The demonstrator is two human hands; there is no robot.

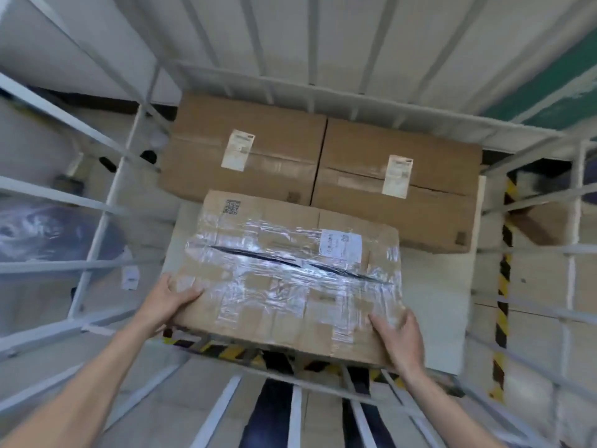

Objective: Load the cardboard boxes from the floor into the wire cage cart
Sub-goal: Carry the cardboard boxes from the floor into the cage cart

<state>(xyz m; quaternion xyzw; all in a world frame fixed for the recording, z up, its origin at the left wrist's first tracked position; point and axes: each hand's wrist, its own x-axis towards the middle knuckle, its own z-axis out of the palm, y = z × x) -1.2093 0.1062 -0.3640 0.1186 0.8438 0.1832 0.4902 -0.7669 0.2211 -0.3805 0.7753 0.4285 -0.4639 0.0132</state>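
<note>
I look down into a white wire cage cart [106,202]. A flat cardboard box wrapped in clear tape [290,273], with a white label and a dark slit along its top, is held over the cart's near side. My left hand [171,302] grips its near left corner and my right hand [399,337] grips its near right corner. Two brown cardboard boxes with white labels sit side by side at the back of the cart, one on the left [245,150] and one on the right [400,185].
White bars of the cart's front wall [294,412] run below my arms. Black and yellow hazard tape [502,286] marks the floor to the right and under the box. A bluish wrapped bundle [38,231] lies outside the cage on the left.
</note>
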